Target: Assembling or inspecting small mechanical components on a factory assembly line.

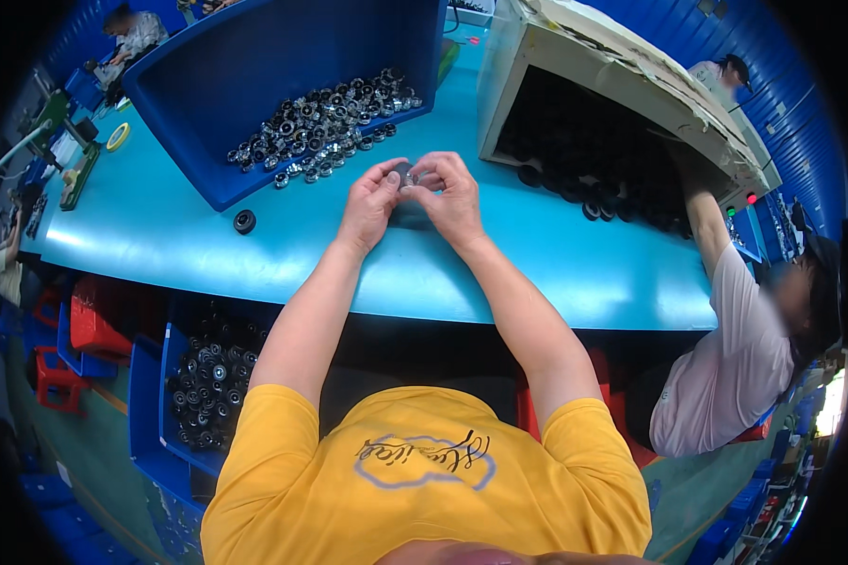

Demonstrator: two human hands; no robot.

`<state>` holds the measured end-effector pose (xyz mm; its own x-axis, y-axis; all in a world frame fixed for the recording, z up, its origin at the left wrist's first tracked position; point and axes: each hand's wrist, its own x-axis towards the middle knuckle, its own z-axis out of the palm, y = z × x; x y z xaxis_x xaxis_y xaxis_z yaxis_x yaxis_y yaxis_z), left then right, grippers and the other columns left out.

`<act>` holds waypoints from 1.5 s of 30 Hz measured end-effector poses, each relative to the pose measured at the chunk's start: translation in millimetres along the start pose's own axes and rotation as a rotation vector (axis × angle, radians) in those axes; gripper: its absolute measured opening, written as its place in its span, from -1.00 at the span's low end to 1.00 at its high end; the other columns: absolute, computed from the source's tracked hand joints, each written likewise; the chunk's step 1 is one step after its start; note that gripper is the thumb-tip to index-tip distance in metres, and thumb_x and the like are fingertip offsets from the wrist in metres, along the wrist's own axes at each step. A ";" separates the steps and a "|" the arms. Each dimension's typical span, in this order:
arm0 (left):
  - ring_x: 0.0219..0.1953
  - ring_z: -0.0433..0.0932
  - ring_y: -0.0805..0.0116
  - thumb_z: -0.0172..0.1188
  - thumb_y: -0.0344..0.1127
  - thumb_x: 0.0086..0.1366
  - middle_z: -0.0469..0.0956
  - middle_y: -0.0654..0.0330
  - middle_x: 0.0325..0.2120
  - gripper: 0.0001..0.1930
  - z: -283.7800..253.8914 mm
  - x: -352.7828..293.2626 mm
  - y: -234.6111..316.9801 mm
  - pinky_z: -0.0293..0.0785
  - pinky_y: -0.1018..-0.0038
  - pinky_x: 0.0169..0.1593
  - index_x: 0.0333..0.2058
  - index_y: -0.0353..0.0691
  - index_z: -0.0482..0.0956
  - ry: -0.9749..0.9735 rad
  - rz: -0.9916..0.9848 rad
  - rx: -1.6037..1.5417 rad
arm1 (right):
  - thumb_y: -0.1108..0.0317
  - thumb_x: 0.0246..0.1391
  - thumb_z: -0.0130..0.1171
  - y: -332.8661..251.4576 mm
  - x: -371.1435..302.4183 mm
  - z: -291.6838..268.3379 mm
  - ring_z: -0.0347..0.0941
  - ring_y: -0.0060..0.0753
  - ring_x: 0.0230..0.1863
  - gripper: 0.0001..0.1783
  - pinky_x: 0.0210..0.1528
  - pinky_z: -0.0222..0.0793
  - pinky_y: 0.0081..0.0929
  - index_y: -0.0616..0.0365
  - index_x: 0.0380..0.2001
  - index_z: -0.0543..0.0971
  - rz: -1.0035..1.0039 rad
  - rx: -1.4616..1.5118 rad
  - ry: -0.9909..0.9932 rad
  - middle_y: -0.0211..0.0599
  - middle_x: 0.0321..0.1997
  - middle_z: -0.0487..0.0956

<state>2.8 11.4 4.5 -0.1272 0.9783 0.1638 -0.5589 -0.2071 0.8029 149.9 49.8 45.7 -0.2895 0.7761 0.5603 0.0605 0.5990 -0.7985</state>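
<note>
**Small metal part pinched between both hands over the worktop**

The part (408,177), small, round and shiny, sits between the two hands just above the turquoise worktop (556,254), near its middle. The left hand (371,201) grips it from one side, the right hand (454,196) from the other, and the fingers (433,169) of both are closed on it, thumbs and forefingers meeting around its rim. Most of the part is hidden by the fingertips, so its exact shape cannot be told.

Just beyond the hands a large blue bin (254,66) lies tipped toward the person, and a heap of similar silver and black round parts (330,122) fills its lower edge. One black ring (244,221) lies alone on the worktop, left of the hands and near the bin's corner. To the right stands an open whitish box (612,66), its dark inside stacked with black round pieces (584,179).

Under the worktop's near edge, at the left, a blue crate (151,395) holds more dark round parts (212,377); red crates (89,325) stand beside it.

A co-worker in a pale shirt (725,367) sits at the right, one arm (705,212) reaching up into the whitish box. A roll of yellow tape (117,137) lies at the far left of the worktop.
</note>
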 end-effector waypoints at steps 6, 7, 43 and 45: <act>-0.03 0.55 0.40 0.09 -0.29 0.45 0.55 0.16 -0.04 -0.62 1.4 -0.7 -1.6 0.47 0.44 0.07 0.14 -0.37 0.42 -0.056 -0.053 0.050 | 0.59 -0.27 0.41 2.4 -1.0 -5.8 0.51 -0.47 -0.45 -0.69 -0.39 0.47 -0.48 0.15 -0.39 0.53 -0.038 -0.088 -0.032 -0.35 -0.31 0.49; -0.04 0.55 0.40 0.08 -0.30 0.45 0.55 0.15 -0.03 -0.62 2.7 -2.5 -2.7 0.47 0.46 0.07 0.14 -0.37 0.42 -0.067 -0.046 0.110 | 0.59 -0.26 0.40 4.2 -2.8 -5.2 0.51 -0.48 -0.45 -0.69 -0.39 0.47 -0.48 0.16 -0.39 0.53 -0.037 -0.117 -0.031 -0.35 -0.31 0.49; -0.03 0.56 0.32 -0.01 -0.57 0.37 0.45 0.10 0.02 -0.46 11.9 -6.7 -4.4 0.66 0.44 -0.14 0.31 -0.20 0.19 -0.052 -0.040 0.369 | 0.42 0.14 0.30 29.5 0.9 -6.3 0.53 -0.55 -0.34 -0.67 -0.33 0.48 -0.57 0.34 -0.05 0.57 0.620 0.542 -0.172 -0.27 -0.23 0.64; -0.13 0.56 0.38 -0.01 -0.57 0.37 0.46 0.12 -0.01 -0.46 18.6 -9.8 -2.7 0.64 0.49 -0.24 0.31 -0.15 0.21 -0.053 -0.019 0.366 | 0.44 0.15 0.28 19.8 0.5 -8.8 0.53 -0.54 -0.36 -0.70 -0.34 0.49 -0.57 0.34 -0.07 0.58 0.590 0.486 -0.184 -0.25 -0.25 0.64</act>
<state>20.7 2.6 11.4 -0.0721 0.9831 0.1686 -0.2292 -0.1808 0.9564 159.4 63.8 32.1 -0.4957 0.8685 0.0024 -0.1592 -0.0881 -0.9833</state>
